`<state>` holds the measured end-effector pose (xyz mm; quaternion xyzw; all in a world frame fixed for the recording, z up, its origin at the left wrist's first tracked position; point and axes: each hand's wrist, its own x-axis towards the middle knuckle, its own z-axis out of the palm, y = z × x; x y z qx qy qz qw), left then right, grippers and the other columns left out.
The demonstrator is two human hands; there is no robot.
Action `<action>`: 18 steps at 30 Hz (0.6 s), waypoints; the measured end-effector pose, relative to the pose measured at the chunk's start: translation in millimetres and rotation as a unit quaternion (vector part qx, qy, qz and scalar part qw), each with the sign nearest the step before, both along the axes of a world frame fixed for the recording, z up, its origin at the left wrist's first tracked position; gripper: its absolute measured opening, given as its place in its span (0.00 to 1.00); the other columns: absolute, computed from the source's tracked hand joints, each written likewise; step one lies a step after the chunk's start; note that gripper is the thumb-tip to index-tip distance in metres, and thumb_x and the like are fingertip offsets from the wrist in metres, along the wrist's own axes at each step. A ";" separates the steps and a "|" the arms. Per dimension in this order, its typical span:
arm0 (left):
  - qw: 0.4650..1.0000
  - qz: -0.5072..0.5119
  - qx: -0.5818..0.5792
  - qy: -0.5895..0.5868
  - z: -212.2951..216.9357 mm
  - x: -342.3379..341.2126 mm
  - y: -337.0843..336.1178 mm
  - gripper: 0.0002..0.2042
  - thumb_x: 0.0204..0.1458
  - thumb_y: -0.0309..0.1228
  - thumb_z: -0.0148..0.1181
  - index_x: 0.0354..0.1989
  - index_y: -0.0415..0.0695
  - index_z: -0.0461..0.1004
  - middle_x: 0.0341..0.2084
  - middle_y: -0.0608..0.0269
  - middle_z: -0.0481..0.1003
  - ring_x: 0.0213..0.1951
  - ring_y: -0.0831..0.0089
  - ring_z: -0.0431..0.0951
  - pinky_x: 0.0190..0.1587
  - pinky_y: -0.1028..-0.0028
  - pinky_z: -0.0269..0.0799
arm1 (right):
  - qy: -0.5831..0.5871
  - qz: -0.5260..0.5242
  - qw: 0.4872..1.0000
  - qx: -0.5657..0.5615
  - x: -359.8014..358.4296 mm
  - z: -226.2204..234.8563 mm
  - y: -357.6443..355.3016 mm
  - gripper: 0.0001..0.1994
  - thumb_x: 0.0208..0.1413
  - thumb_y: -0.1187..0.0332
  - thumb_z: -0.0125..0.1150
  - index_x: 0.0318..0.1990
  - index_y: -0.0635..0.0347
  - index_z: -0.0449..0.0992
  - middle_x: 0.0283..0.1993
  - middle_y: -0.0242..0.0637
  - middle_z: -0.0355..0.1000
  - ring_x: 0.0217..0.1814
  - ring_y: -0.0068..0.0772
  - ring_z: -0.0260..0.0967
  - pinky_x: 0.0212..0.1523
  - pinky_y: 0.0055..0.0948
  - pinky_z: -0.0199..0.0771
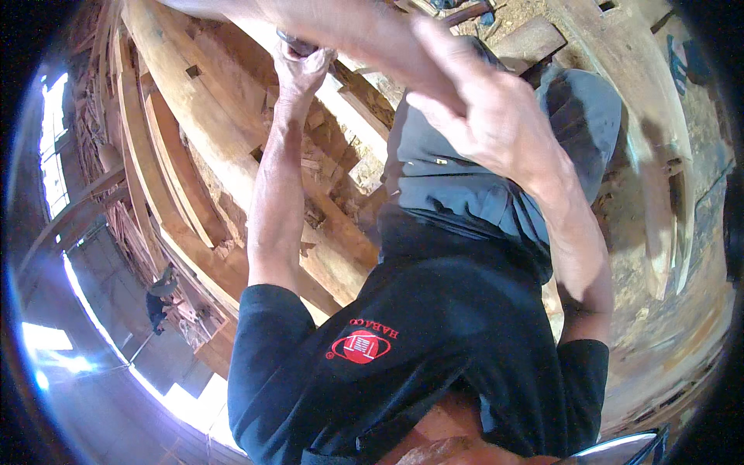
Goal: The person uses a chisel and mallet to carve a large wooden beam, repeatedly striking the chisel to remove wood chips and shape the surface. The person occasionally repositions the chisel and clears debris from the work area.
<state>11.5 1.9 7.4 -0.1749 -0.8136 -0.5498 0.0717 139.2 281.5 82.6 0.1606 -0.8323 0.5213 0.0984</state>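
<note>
Your left hand (301, 70) is clenched around a dark tool (294, 40) at the top of the view, held against the curved timber beam (209, 101) in front of you. Only the tool's end shows above your fist, so its kind can't be told, though it looks like a short, stiff shaft. It will likely feel hard and rigid, and heavy for its size. Grip it around the middle of the shaft as you do now, with your knuckles below the exposed end.

Your right hand (484, 116) is smeared by motion. A pale blurred shaft (333, 23) runs from it across the top of the view, but whether your fingers are wrapped around it can't be told. If it is a wooden handle, it would be light at the grip and heavier at the far end, and best held near the butt.

The beam is thick, rough-sawn and surely far too heavy to shift by hand. A square mortise (193, 71) is cut into its face. Loose wood chips (322, 167) lie heaped between the timbers below your left forearm; they look dry, brittle and apt to slide.

More curved timbers stack away on your left, and a flat plank (535, 39) lies past your knee. The floor (659, 325) to your right is dusty and strewn with shavings. Daylight comes through a window (54, 155) at far left, and another person (159, 298) stands well apart down there
</note>
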 end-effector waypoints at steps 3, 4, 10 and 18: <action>0.999 0.043 -0.029 0.004 -2.9 1.9 -6.3 0.10 0.54 0.29 0.72 0.37 0.39 0.77 0.26 0.65 0.79 0.29 0.79 0.80 0.34 0.74 0.78 | -0.151 0.034 0.981 0.113 -7.2 2.1 8.1 0.38 0.58 0.68 0.69 0.74 0.58 0.58 0.60 0.56 0.74 0.60 0.58 0.75 0.59 0.43 0.77; 0.999 0.034 -0.005 -0.008 -3.7 12.1 -4.9 0.09 0.55 0.29 0.73 0.32 0.41 0.77 0.23 0.69 0.76 0.26 0.80 0.77 0.32 0.76 0.76 | -0.082 0.001 0.995 0.051 -5.2 0.9 5.1 0.36 0.58 0.65 0.70 0.73 0.55 0.60 0.53 0.59 0.76 0.54 0.60 0.77 0.52 0.46 0.79; 0.991 0.066 -0.049 -0.102 0.3 10.1 -4.7 0.14 0.51 0.33 0.76 0.38 0.39 0.78 0.30 0.66 0.80 0.30 0.76 0.79 0.38 0.72 0.78 | 0.122 -0.058 0.987 -0.082 -5.5 26.8 -1.0 0.36 0.55 0.65 0.72 0.69 0.65 0.62 0.50 0.62 0.76 0.50 0.55 0.78 0.50 0.43 0.78; 0.993 0.032 0.023 -0.108 -14.0 5.1 -12.5 0.15 0.48 0.33 0.80 0.32 0.43 0.75 0.25 0.71 0.77 0.29 0.81 0.77 0.35 0.76 0.76 | -0.002 -0.032 0.999 0.005 -12.4 -1.0 6.9 0.34 0.59 0.60 0.69 0.71 0.54 0.64 0.48 0.62 0.78 0.49 0.61 0.79 0.48 0.47 0.80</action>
